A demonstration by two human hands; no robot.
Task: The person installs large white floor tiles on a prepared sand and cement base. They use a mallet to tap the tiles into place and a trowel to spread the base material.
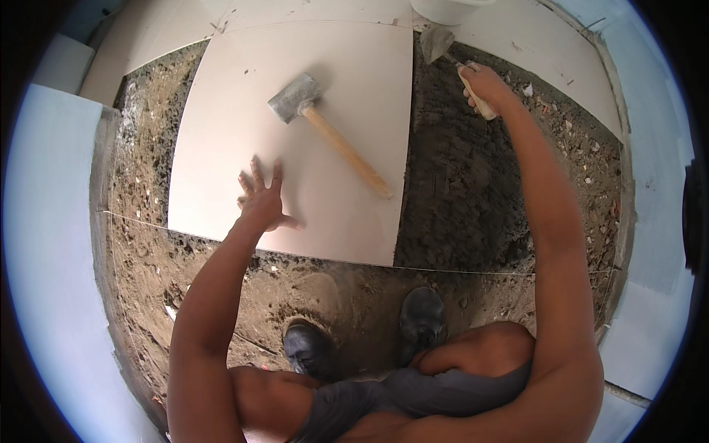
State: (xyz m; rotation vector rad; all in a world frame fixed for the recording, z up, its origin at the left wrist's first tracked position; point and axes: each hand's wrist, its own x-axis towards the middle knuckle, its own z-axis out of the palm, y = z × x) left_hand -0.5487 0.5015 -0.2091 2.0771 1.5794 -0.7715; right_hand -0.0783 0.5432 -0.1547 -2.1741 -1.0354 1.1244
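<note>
My left hand (264, 199) rests with fingers spread on a large pale floor tile (340, 229). On that tile, ahead of the hand, lies a rubber mallet (297, 97) with a dark grey head and a wooden handle slanting toward the near right. Out to the far right, my right hand (489, 87) is closed round the pale handle of a trowel (437, 44). Its mortar-smeared blade points away from me, near the far end of the dark wet mortar bed (465, 170) beside the tile.
A white bucket (452, 10) stands at the top edge on laid tiles (532, 44). A taut string (473, 272) crosses along the tile's near edge. My dark boots (422, 314) are on bare soil (354, 295). Pale blue walls (52, 221) rise on both sides.
</note>
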